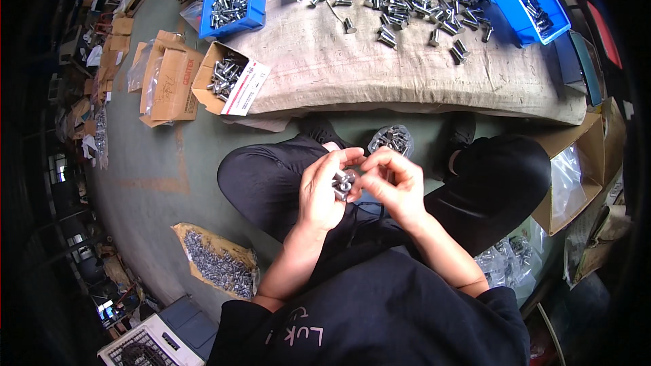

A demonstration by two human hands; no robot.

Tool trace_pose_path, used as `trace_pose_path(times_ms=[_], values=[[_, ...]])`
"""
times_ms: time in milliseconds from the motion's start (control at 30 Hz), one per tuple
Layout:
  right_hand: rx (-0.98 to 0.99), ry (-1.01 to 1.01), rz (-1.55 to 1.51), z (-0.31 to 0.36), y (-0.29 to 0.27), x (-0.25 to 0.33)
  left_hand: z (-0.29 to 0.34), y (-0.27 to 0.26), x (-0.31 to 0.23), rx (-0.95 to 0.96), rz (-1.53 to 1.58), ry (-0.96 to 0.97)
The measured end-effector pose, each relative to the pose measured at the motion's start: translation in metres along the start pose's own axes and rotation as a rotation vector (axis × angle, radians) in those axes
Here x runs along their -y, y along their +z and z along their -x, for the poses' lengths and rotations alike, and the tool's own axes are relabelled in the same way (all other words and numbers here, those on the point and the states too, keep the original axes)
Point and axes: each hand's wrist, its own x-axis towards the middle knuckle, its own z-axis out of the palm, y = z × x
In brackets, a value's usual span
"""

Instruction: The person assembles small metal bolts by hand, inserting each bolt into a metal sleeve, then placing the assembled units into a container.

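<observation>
My left hand point(321, 191) is closed around several short metal pins point(344, 185), cupped in the palm above my lap. They look like thick bolts with flat heads, some ends facing up. Close against them, my right hand point(397, 186) has its thumb and fingers curled together. What lies between those fingertips, if anything, is hidden. On the floor beyond my hands, between my feet, stands a clear plastic bag point(391, 140) with more metal pins. A heap of the same pins point(424, 7) is spread on the cloth-covered table in front.
Blue bins point(260, 10) point(557, 27) of pins flank the cloth-covered table point(325, 74). An open carton of pins point(203, 88) sits at its left corner. Small metal parts fill a tray point(180, 230) at lower left. Bagged parts point(505, 261) and an open carton point(593, 156) are at right.
</observation>
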Motion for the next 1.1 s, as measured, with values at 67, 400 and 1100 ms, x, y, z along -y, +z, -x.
trace_pose_path(times_ms=[67,400,1100], values=[[0.133,-0.238,0.61,0.0,-0.001,0.006,-0.001,0.0,0.004,-0.17,-0.066,0.037],[-0.032,-0.008,0.329,0.002,0.0,0.004,0.005,0.008,0.001,-0.154,-0.49,0.302],[-0.156,0.052,0.13,0.006,-0.003,-0.003,0.009,0.002,-0.015,-0.067,-0.415,0.263]])
